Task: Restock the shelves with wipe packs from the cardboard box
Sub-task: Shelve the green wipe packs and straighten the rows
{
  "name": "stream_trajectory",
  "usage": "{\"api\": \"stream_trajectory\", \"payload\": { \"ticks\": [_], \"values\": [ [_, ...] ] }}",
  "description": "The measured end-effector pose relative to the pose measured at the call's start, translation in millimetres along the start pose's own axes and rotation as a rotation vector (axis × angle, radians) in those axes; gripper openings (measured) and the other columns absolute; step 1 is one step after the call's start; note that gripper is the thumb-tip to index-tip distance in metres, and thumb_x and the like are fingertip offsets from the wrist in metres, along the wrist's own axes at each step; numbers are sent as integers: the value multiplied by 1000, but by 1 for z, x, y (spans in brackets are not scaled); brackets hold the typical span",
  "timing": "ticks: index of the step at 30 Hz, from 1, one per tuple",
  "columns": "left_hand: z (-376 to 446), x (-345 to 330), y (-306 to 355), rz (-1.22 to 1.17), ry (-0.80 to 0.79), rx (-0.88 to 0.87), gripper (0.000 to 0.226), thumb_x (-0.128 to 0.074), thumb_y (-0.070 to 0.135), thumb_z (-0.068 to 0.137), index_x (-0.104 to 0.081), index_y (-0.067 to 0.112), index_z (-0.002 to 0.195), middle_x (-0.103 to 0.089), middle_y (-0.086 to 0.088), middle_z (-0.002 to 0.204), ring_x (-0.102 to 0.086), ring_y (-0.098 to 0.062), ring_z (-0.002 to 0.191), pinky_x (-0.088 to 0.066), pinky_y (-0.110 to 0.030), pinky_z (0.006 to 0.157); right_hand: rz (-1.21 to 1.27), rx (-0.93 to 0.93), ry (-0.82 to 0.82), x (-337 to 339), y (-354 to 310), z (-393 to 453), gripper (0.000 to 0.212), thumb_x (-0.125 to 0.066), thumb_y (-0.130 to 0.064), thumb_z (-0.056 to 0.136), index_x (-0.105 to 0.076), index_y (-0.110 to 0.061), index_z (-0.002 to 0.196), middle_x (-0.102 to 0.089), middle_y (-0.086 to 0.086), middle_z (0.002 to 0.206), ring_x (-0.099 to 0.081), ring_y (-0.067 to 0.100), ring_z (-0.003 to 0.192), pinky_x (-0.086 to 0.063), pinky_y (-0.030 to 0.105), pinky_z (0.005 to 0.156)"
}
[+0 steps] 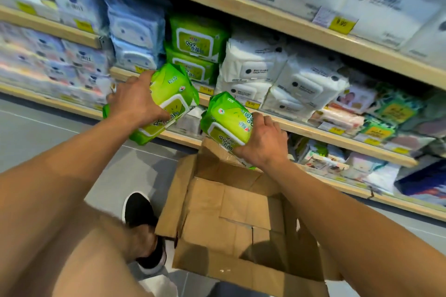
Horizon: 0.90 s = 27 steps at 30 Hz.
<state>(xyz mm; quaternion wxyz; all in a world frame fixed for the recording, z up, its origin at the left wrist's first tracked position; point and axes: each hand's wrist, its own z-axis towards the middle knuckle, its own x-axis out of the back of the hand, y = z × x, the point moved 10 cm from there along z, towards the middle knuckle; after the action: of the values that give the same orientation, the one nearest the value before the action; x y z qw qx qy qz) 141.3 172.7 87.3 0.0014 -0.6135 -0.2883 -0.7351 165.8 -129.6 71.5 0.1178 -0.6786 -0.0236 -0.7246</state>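
Note:
My left hand grips a green wipe pack from above, holding it in the air in front of the middle shelf. My right hand grips a second green wipe pack just above the far flap of the open cardboard box. The box stands on the floor below my arms, and its inside shows only bare cardboard. Two matching green packs are stacked on the wooden shelf behind the held ones.
Blue-white packs stand left of the green stack, white packs to its right. Yellow price tags line the shelf edges. Lower shelves hold mixed colourful packs. My black shoe is on the grey floor left of the box.

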Motion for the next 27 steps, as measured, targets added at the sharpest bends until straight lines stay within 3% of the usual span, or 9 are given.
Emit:
{"api": "stream_trajectory", "payload": {
  "ticks": [6,20,27],
  "values": [
    [22,9,-34,-78,21,97,112,-89,53,40,-35,31,135,-56,-14,124,-51,-42,113,-44,-58,90,59,-55,63,15,-29,42,94,-77,-57,58,-38,-17,133,-51,6,125,-48,31,116,-41,45,94],
    [73,-14,-76,-53,6,210,111,-88,49,49,-30,28,140,-50,-14,131,-46,-41,118,-40,-54,91,-9,196,81,14,-131,158,97,-82,-47,63,-34,-14,140,-49,10,128,-47,32,118,-40,41,98],
    [88,-20,-115,-143,54,313,113,-87,48,48,-28,31,143,-50,-12,130,-45,-40,119,-39,-57,92,-88,291,85,6,-169,216,86,-83,-38,65,-39,-12,135,-50,11,126,-48,33,116,-38,38,100]
  ]
}}
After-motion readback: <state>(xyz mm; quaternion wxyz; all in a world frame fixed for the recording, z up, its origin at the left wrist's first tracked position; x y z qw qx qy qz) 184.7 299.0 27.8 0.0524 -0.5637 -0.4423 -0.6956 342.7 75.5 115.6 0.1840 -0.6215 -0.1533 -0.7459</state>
